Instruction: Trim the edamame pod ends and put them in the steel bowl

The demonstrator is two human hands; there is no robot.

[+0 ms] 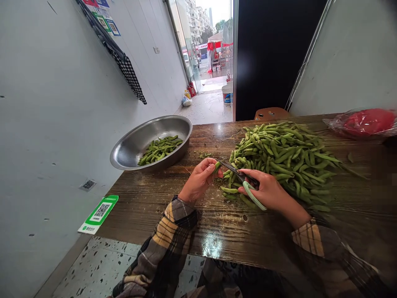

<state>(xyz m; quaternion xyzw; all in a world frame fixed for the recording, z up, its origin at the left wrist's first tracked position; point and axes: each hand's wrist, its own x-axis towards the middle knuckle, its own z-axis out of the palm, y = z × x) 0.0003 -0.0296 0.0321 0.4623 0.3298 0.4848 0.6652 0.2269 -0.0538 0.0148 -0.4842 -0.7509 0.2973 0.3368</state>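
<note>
While my left hand [201,174] pinched one green pod [218,167] over the desk [139,207], between the metal bowl [127,151] and the heaped pods [279,153], my right hand [268,188] gripped the scissors [233,169], tips so near my left hand that a slipping pod could have meant a nick! That pod's long axis slanted up and rightward in my view, its upper end right at the tips, which pointed up and left.

Red item [369,122] in clear plastic [336,124] on worktop [133,217], far right end. Green-and-white QR card [101,210] at worktop's near left corner. Left of worktop: wall [56,124] with hanging checked cloth [129,74], black-and-white QR sticker [87,185]. Beyond worktop: brown stool top [271,112], black panel [269,54], white-and-blue bucket [227,97], red fire extinguisher [191,89].
</note>
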